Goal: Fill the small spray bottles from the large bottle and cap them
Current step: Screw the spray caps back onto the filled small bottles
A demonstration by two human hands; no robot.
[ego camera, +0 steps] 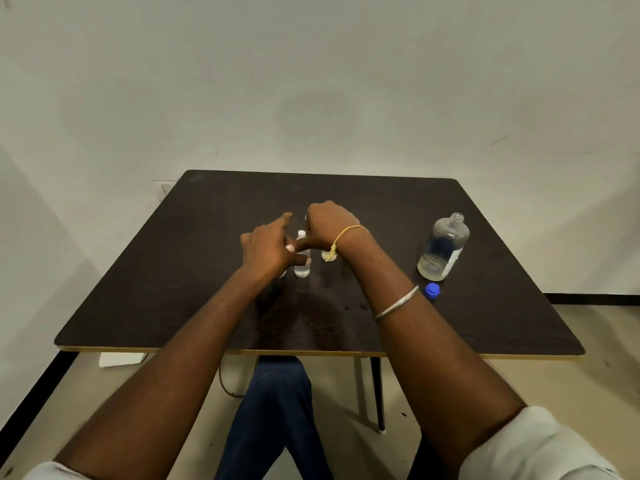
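A small clear spray bottle (302, 268) with a white top stands upright at the middle of the dark table (173, 289). My left hand (266, 247) is beside it on its left, fingers curled near its neck. My right hand (327, 225) is fisted just behind and to its right, thumb reaching toward the left hand; what it holds is hidden. A second small bottle (329, 256) shows under my right wrist, and part of another (282, 273) peeks out under my left hand. The large clear bottle (443, 245) stands uncapped at the right. Its blue cap (432, 291) lies in front of it.
A few liquid drops (355, 307) lie on the table between my arms. The table's front edge (311, 352) is near my knees. A white wall rises behind the table's far edge.
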